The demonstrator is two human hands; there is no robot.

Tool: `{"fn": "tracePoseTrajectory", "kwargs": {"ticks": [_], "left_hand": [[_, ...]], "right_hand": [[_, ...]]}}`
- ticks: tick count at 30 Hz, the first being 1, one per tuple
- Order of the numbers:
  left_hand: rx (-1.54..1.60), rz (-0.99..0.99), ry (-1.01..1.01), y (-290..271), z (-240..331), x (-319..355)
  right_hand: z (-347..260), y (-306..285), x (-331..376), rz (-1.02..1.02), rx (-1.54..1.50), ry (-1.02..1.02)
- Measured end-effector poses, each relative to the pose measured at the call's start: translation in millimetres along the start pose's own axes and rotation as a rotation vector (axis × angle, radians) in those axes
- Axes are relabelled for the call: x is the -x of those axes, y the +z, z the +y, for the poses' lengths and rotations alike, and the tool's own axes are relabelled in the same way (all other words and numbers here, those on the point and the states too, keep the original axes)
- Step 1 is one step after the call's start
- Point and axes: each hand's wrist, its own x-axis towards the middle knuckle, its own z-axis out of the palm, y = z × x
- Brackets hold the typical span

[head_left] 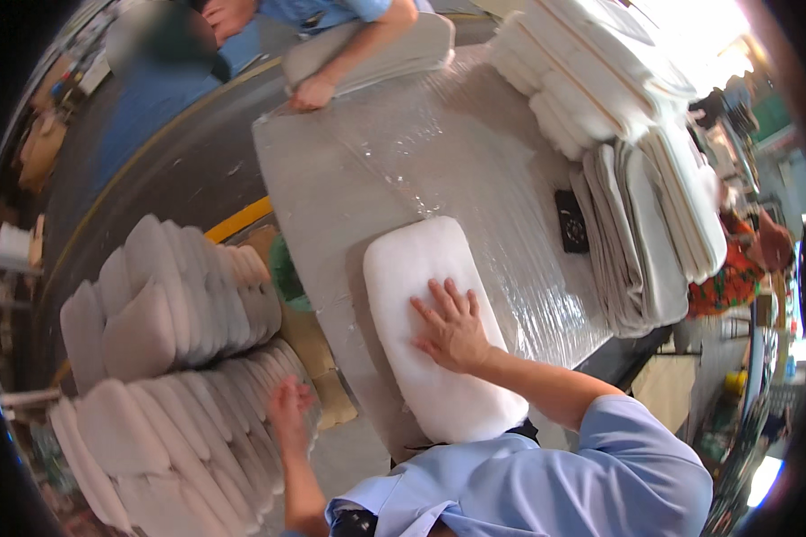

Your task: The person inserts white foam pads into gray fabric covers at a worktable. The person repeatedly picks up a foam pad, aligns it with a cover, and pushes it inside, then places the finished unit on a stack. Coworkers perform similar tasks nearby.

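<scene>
A white padded cushion [421, 309], long with rounded corners, lies flat on the plastic-covered table [331, 179]. My right hand [452, 331] rests palm down on the middle of it, fingers spread. Off the table's left side, my left hand [290, 407] hangs beside a stack of grey-beige pads [188, 421], slightly blurred. Its fingers look loosely apart and nothing shows in them. Whether it touches the pads I cannot tell.
Another pile of grey pads [179, 304] stands farther left. White cushions [591, 72] are heaped at the far right, above folded grey pads [622, 233]. A black flat object [571, 221] lies beside these. Across the table, a co-worker's hand [313, 91] is near a grey pad [376, 54].
</scene>
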Motion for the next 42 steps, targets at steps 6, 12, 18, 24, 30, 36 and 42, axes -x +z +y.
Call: {"fn": "tracePoseTrajectory", "kwargs": {"ticks": [6,12,18,24,30,36,42], "left_hand": [[0.359,-0.061,-0.366,72,-89,190],[0.524,-0.099,-0.401,177,-99,238],[0.572,0.052,-0.272,186,-85,233],[0.549,0.235,0.136,144,-29,184],[0.383,0.167,0.345,131,49,166],[-0.013,0.095,0.457,137,19,165],[-0.077,-0.134,0.382,125,32,158]], "right_hand": [[46,-79,-125,0.369,-0.273,-0.077],[39,-54,-189,-0.179,-0.12,-0.194],[68,-50,-190,-0.111,-0.187,-0.175],[146,-111,-137,-0.113,-0.708,0.206],[181,-88,22,0.386,-1.707,0.502],[179,-49,173,0.718,-1.934,0.705],[180,-35,186,0.709,-1.816,0.68]]}}
